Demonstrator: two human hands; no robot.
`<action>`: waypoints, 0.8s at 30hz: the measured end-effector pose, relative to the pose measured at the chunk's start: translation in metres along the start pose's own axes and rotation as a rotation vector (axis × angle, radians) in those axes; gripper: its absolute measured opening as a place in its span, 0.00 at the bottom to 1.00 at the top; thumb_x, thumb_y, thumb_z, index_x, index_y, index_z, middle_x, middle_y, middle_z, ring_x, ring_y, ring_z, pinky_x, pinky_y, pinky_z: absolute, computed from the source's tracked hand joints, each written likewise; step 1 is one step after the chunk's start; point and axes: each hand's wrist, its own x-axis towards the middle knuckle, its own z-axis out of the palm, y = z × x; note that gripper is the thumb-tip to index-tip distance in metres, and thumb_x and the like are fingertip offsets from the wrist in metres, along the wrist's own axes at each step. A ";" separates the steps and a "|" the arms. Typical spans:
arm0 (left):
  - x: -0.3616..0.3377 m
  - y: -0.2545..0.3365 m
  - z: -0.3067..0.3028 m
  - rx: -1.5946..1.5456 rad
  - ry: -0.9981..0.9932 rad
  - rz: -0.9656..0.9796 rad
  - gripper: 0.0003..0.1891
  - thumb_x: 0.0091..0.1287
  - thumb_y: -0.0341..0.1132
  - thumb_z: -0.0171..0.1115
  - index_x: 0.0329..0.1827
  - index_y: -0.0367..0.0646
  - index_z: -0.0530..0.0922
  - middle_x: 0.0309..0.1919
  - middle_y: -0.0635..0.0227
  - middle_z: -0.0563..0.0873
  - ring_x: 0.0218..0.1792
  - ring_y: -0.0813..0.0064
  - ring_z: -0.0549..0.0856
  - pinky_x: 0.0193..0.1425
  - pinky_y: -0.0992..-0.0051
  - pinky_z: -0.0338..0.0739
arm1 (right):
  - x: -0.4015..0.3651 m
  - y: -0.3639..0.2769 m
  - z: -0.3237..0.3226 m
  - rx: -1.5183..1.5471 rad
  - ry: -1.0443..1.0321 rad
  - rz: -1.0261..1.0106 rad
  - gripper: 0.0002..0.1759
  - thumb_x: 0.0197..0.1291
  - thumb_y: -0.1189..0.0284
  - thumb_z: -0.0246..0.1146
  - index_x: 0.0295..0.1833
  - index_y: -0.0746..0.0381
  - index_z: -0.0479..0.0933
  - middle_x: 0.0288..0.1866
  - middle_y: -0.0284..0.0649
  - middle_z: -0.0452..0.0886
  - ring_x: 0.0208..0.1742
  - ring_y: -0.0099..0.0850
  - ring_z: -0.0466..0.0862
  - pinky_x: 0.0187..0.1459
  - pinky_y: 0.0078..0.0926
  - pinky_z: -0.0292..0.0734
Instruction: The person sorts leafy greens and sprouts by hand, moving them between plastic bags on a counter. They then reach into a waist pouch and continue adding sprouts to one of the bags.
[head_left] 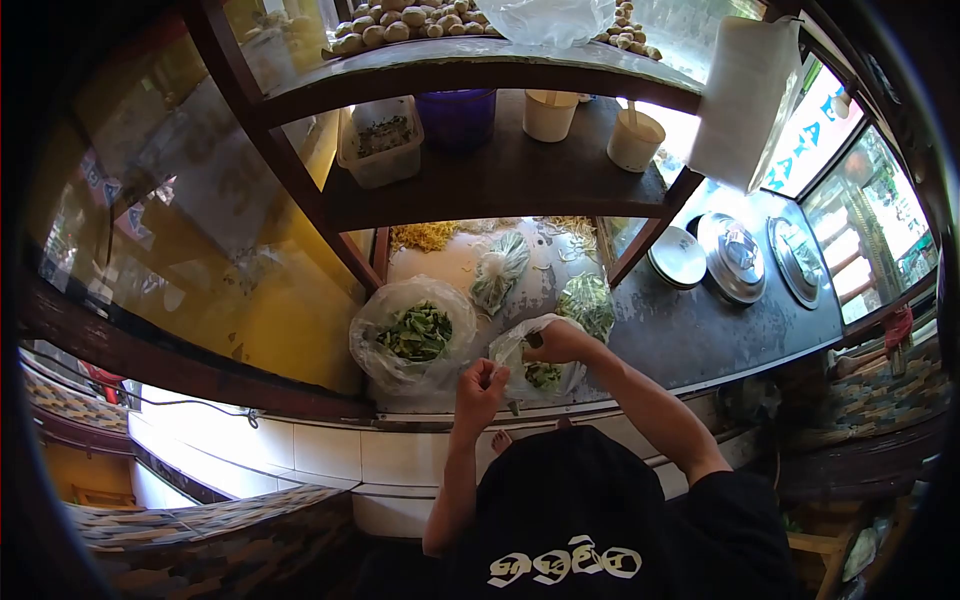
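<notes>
**A:** Where is the small bag [541, 376]?

**B:** At the near edge of the table [700, 335], right in front of the person, just beside the big open bag of greens [415, 335]. Two more tied bags [497, 270] lie further in, toward the far edge under the shelf [500, 180].

**A:** And the hands?

**B:** The right hand [560, 342] is closed on the small bag's far rim, film bunched under the fingers. The left hand [480, 385] is curled narrow at the near-left rim. I cannot tell whether it pinches plastic, a leaf or nothing.

**A:** Why grip it like that?

**B:** My guess is that thin film slumps, so lifting the rim keeps the mouth standing open above the leaves inside.

**A:** Which way does it point?

**B:** The mouth faces up, tipped a little toward the person. The bag is bunched, but its longer spread seems to run along the table's near edge, left to right.

**A:** Anything else close by?

**B:** Steel lids [735, 258] sit well apart toward the table's right end, and there are yellow noodles [425, 236] at the far edge.
</notes>
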 end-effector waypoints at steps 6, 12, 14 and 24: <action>-0.003 0.000 -0.004 0.026 0.038 0.000 0.10 0.58 0.35 0.57 0.23 0.39 0.71 0.13 0.82 0.65 0.17 0.91 0.60 0.19 0.84 0.54 | 0.006 0.037 0.024 -0.108 0.066 0.059 0.10 0.40 0.72 0.56 0.29 0.66 0.76 0.32 0.49 0.77 0.34 0.43 0.77 0.36 0.36 0.71; -0.005 -0.003 -0.010 -0.008 0.068 0.001 0.10 0.58 0.35 0.57 0.22 0.40 0.71 0.13 0.81 0.66 0.17 0.92 0.60 0.19 0.84 0.54 | -0.018 0.010 0.028 -0.222 -0.135 0.262 0.19 0.41 0.73 0.55 0.44 0.61 0.74 0.40 0.48 0.77 0.44 0.41 0.76 0.44 0.33 0.71; -0.005 -0.002 -0.012 0.003 0.059 0.028 0.11 0.59 0.35 0.56 0.20 0.39 0.70 0.13 0.80 0.67 0.18 0.91 0.62 0.20 0.84 0.56 | -0.017 0.018 0.052 -0.220 -0.096 0.293 0.21 0.39 0.73 0.59 0.45 0.63 0.73 0.42 0.49 0.76 0.47 0.42 0.75 0.46 0.34 0.70; -0.006 -0.006 -0.012 -0.006 0.038 0.021 0.13 0.59 0.34 0.56 0.19 0.38 0.70 0.14 0.78 0.70 0.20 0.90 0.64 0.23 0.84 0.59 | -0.013 0.011 0.088 -0.094 0.054 0.366 0.18 0.48 0.76 0.50 0.47 0.64 0.71 0.44 0.49 0.76 0.46 0.42 0.76 0.47 0.35 0.70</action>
